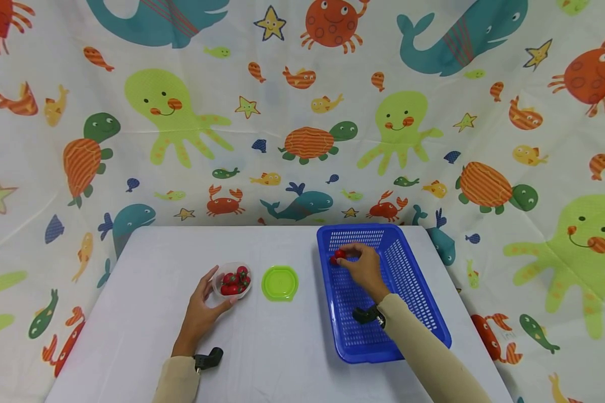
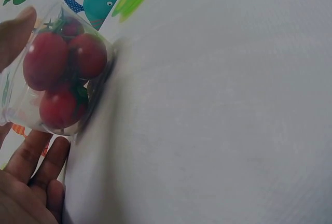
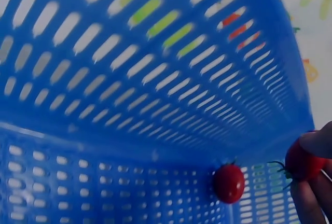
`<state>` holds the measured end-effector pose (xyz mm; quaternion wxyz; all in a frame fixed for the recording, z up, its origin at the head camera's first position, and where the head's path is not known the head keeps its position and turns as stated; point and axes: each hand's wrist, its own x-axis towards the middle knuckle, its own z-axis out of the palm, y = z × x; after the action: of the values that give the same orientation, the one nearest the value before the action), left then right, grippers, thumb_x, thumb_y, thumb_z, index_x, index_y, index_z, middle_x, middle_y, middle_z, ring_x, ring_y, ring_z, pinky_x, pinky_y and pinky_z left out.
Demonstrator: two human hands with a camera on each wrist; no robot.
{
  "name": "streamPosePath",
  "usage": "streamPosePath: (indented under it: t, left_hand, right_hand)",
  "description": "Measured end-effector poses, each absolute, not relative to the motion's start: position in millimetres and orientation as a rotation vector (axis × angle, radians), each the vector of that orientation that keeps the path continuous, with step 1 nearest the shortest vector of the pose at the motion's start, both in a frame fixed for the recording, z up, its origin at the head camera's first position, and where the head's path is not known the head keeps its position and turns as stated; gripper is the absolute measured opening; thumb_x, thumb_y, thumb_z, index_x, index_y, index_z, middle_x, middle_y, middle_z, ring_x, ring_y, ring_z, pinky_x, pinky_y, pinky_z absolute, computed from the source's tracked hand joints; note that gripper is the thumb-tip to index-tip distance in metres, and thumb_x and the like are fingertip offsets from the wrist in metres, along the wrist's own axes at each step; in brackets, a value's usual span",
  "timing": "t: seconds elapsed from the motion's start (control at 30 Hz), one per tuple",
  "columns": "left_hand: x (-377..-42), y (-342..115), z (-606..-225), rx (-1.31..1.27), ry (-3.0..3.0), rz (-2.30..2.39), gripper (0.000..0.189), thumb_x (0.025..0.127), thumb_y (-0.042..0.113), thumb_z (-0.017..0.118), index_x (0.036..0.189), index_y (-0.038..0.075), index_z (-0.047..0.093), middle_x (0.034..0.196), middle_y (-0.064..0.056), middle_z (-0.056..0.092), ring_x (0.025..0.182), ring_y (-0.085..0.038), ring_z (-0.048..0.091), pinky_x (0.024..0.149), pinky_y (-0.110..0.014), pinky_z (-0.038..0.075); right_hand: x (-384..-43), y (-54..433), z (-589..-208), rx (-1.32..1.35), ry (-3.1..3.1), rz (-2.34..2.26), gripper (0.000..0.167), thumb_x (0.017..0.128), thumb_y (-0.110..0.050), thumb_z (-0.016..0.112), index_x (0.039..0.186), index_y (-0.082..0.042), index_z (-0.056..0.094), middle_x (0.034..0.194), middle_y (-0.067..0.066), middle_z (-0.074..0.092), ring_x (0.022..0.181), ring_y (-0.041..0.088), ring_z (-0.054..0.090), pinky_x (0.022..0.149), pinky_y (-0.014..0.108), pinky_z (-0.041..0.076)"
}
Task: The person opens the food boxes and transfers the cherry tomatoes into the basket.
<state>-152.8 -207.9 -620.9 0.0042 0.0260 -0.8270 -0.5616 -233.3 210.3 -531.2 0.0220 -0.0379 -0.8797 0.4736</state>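
A clear round plastic cup point(image 1: 220, 278) on the white table holds several small red cherry tomatoes point(image 1: 233, 289) with green stems. My left hand point(image 1: 199, 310) holds this cup from the left, thumb on one side and fingers on the other. Over at the right, my right hand point(image 1: 367, 272) pinches one cherry tomato point(image 3: 302, 163) between thumb and fingers, inside the far left part of a blue plastic basket point(image 1: 350, 319). Another cherry tomato point(image 3: 229, 183) lies on the basket floor just below the held one.
A green plastic lid point(image 1: 279, 283) lies flat on the white table point(image 1: 272, 347) between cup and basket. The basket has raised, slotted walls. Behind the table hangs a curtain point(image 1: 282, 184) printed with sea animals.
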Motion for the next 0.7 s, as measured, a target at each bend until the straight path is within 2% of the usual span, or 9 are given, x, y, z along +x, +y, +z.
streamPosePath:
  t: [0.5, 0.7]
  left_hand:
    - [-152.0, -208.9, -621.1, 0.090, -2.593, -1.760, 0.100, 0.088, 0.036, 0.089, 0.168, 0.026, 0.030, 0.176, -0.012, 0.029, 0.159, -0.049, 0.030, 0.129, -0.066, 0.026]
    - [-153.1, -208.7, -620.5, 0.093, -2.612, -1.751, 0.101, 0.089, 0.037, 0.088, 0.169, 0.029, 0.028, 0.176, -0.013, 0.028, 0.159, -0.051, 0.029, 0.128, -0.067, 0.026]
  right_hand:
    - [-240.6, 225.7, -551.5, -0.153, -2.920, 1.346, 0.028, 0.093, -0.008, 0.082, 0.120, -0.009, 0.079, 0.121, 0.013, 0.077, 0.113, 0.032, 0.070, 0.107, 0.055, 0.057]
    - [-242.1, 226.9, -553.9, -0.201, -2.948, 1.347, 0.027, 0.091, -0.004, 0.082, 0.117, -0.007, 0.079, 0.116, 0.014, 0.078, 0.104, 0.029, 0.072, 0.103, 0.053, 0.060]
